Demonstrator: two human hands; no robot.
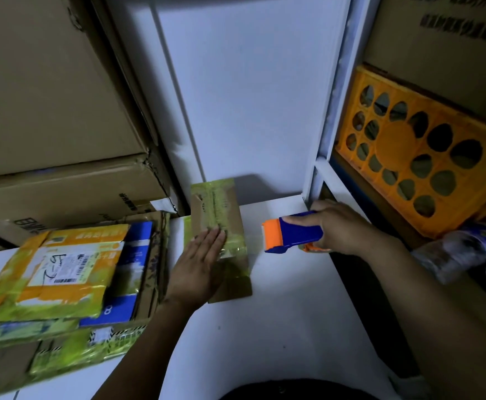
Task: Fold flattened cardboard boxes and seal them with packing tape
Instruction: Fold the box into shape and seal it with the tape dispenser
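Head view shows a small brown cardboard box (221, 226) striped with yellow-green tape, lying on the white table (279, 327). The left hand (198, 264) presses flat on it, fingers straight. Just right, the right hand (340, 226) grips a blue-and-orange tape dispenser (292, 232). Flattened cartons (62, 278) are stacked at left.

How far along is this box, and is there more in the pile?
Done: the small box is folded, with yellow-green tape along its top. In hand: the left hand presses flat on it; the right hand holds the tape dispenser beside it. Left: the stack of flattened boxes.
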